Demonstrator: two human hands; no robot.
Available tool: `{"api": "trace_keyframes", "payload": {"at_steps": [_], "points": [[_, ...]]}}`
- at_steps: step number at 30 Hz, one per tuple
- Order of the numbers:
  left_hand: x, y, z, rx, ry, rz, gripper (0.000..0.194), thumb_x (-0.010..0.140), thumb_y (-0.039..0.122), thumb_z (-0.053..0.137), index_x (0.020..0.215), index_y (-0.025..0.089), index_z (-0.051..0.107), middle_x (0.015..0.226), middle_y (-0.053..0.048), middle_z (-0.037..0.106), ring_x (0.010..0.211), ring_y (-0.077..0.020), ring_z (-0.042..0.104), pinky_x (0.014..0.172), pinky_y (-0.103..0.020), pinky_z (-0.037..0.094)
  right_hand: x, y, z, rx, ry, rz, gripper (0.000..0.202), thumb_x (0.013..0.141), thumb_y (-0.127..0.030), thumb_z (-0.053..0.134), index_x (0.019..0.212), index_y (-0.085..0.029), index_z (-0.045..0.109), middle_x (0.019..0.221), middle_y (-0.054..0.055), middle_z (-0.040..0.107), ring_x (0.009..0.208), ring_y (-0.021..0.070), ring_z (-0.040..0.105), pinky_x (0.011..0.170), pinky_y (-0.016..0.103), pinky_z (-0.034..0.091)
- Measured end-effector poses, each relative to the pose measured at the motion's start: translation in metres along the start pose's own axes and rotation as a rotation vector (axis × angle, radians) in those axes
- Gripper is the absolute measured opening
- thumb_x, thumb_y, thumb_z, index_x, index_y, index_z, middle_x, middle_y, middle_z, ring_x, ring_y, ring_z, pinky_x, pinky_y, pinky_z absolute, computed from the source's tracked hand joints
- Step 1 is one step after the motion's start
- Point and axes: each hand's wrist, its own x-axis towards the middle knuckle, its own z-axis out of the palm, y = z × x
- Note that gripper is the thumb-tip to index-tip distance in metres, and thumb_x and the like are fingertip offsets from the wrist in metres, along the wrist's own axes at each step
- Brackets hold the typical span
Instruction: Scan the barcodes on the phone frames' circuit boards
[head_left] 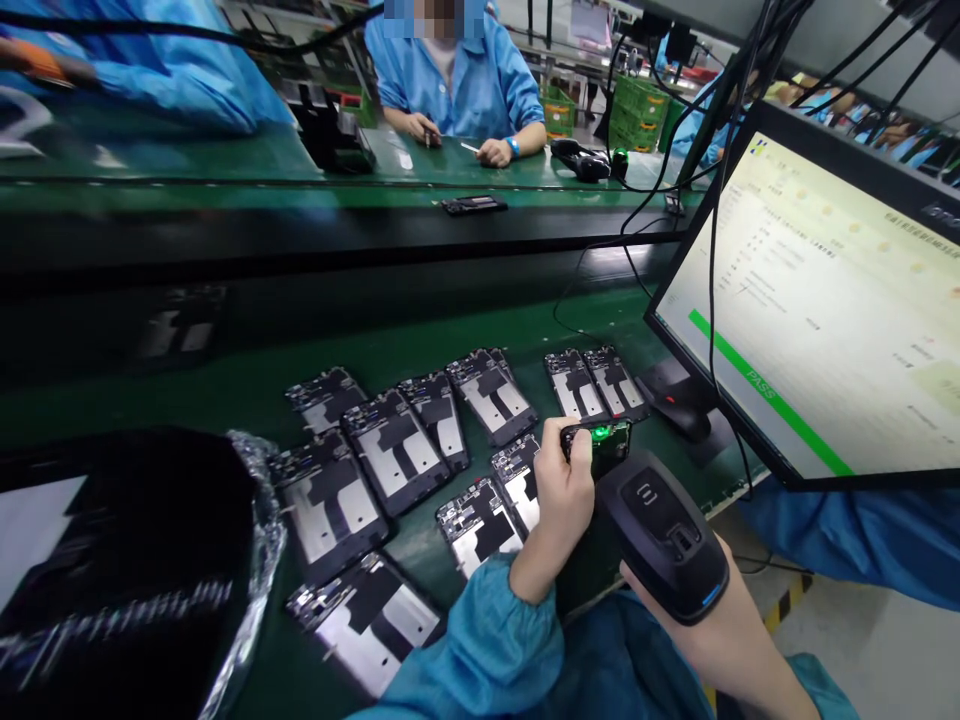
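Gripped by its left end, a phone assembly (619, 440) is tilted up in my left hand (564, 482), with a green light spot on it. My right hand (694, 622) is wrapped round a black handheld scanner (660, 530), whose head is close to the phone assembly. Several open phone assemblies (397, 455) lie on the green bench (255, 400) to the left of my left hand. Two more phone assemblies (574, 385) lie side by side just behind it.
A monitor (810, 300) showing a green PASS bar stands at right, cables hanging before it. A black mouse (682, 405) is beneath it. A foil-edged black container (120, 560) fills the left. Across a raised ledge (337, 235), a person (457, 85) in blue sits.
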Motion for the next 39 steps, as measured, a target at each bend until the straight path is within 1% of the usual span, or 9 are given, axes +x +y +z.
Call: {"api": "trace_keyframes", "payload": {"at_steps": [4,10,14,17,22,29,33,35,39], "points": [[0.0,-0.001,0.001,0.017,0.012,0.031,0.017,0.092,0.035,0.048,0.09,0.02,0.054,0.074,0.001,0.058,0.064,-0.0139,0.054,0.062,-0.025,0.042,-0.007,0.008,-0.003,0.015,0.014,0.033,0.017,0.079,-0.025,0.07,0.094,-0.022,0.064,0.088,0.006,0.077,0.079,0.0269,0.074,0.074,0.034,0.062],[-0.002,-0.004,0.005,0.013,0.057,0.117,0.014,0.091,0.034,0.05,0.091,0.02,0.053,0.077,0.0,0.059,0.069,-0.015,0.057,0.066,-0.027,0.045,-0.024,0.028,0.0,0.096,0.119,0.135,0.021,0.077,-0.042,0.074,0.089,-0.025,0.07,0.083,0.007,0.077,0.076,0.0309,0.073,0.083,0.051,0.06],[-0.005,-0.004,0.009,0.007,0.038,0.155,0.017,0.092,0.037,0.05,0.091,0.02,0.052,0.074,0.001,0.057,0.066,-0.014,0.055,0.065,-0.026,0.044,-0.032,0.035,-0.002,0.14,0.155,0.206,0.034,0.077,-0.048,0.072,0.103,-0.025,0.07,0.098,0.009,0.077,0.088,0.0338,0.073,0.09,0.058,0.056],[-0.006,-0.002,0.015,0.024,0.02,0.146,0.017,0.092,0.037,0.05,0.092,0.02,0.051,0.075,0.001,0.058,0.065,-0.0138,0.056,0.065,-0.026,0.044,-0.031,0.031,-0.01,0.091,0.168,0.176,0.037,0.077,-0.041,0.073,0.109,-0.024,0.066,0.107,0.01,0.075,0.096,0.0338,0.071,0.092,0.052,0.056],[-0.009,0.005,0.029,0.12,-0.014,0.063,0.018,0.082,0.036,0.061,0.09,0.022,0.051,0.067,0.004,0.057,0.058,-0.0135,0.055,0.059,-0.025,0.042,-0.025,0.011,-0.021,0.122,-0.044,0.01,0.021,0.078,-0.018,0.065,0.098,-0.023,0.062,0.089,0.002,0.071,0.079,0.0222,0.069,0.072,0.029,0.058],[-0.017,0.012,0.044,0.223,-0.013,0.003,0.022,0.078,0.036,0.065,0.091,0.024,0.052,0.065,0.004,0.058,0.058,-0.0147,0.058,0.06,-0.025,0.042,-0.027,0.012,-0.014,0.216,-0.081,0.086,0.041,0.083,-0.018,0.063,0.123,-0.022,0.056,0.11,0.007,0.071,0.099,0.0251,0.068,0.087,0.035,0.056],[-0.017,0.012,0.051,0.193,0.016,-0.002,0.022,0.079,0.037,0.064,0.09,0.024,0.05,0.072,0.003,0.062,0.065,-0.0155,0.061,0.066,-0.025,0.044,-0.031,0.016,-0.013,0.201,-0.067,0.066,0.039,0.084,-0.02,0.063,0.123,-0.022,0.057,0.112,0.01,0.071,0.098,0.0263,0.07,0.088,0.037,0.057],[-0.012,0.009,0.053,0.174,-0.031,-0.011,0.022,0.081,0.038,0.063,0.091,0.024,0.05,0.072,0.003,0.061,0.066,-0.0156,0.062,0.066,-0.025,0.044,-0.031,0.022,-0.015,0.169,-0.043,0.073,0.037,0.083,-0.02,0.063,0.121,-0.021,0.059,0.11,0.01,0.073,0.095,0.0257,0.071,0.086,0.036,0.058],[0.002,-0.008,0.051,0.112,-0.223,-0.104,0.03,0.086,0.042,0.061,0.104,0.02,0.051,0.084,-0.002,0.065,0.078,-0.018,0.065,0.076,-0.03,0.049,-0.011,0.062,-0.017,0.074,0.213,0.136,0.039,0.08,-0.028,0.069,0.117,-0.017,0.064,0.109,0.012,0.074,0.1,0.0282,0.07,0.091,0.04,0.056]]}}
